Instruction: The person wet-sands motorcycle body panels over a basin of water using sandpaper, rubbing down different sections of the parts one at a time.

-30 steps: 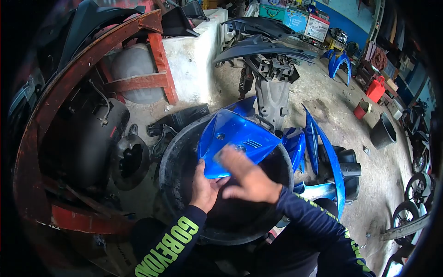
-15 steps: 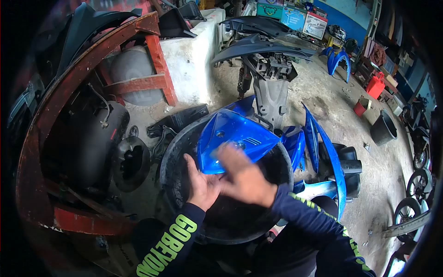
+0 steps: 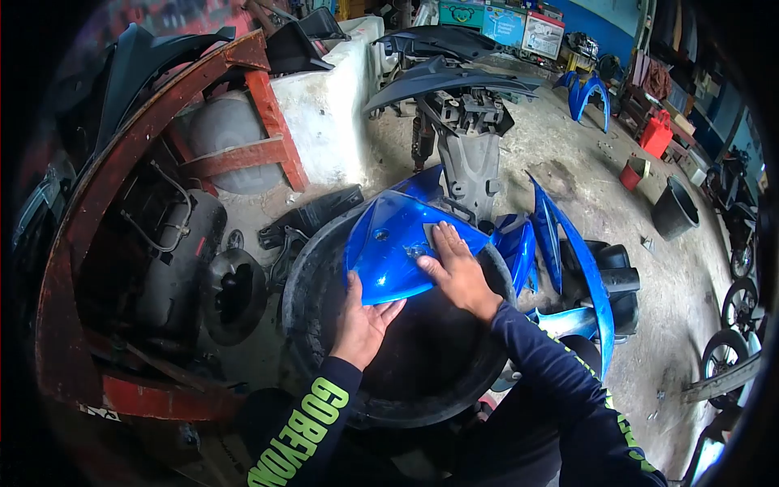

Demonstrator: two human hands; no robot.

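A glossy blue panel (image 3: 393,272) rests tilted over the large black tub (image 3: 304,341), reaching across its back rim. My left hand (image 3: 363,329) grips the panel's lower edge, thumb on the near side and fingers beneath. My right hand (image 3: 462,276) lies on the panel's right part, its fingers together over a small grey sheet (image 3: 428,234) that shows at the fingertips. The sheet is pressed against the blue surface. Water or wet shine shows near the right thumb.
Blue curved trim pieces (image 3: 580,264) and black parts (image 3: 621,280) lie right of the tub. Behind it stands a stripped motorcycle frame (image 3: 472,162). A red frame (image 3: 61,284) is at the left. A dark bucket (image 3: 675,209) stands at the right.
My right hand, blurred before, has moved up and right over the panel, and the grey sheet now shows. My left hand has closed back onto the panel's edge.
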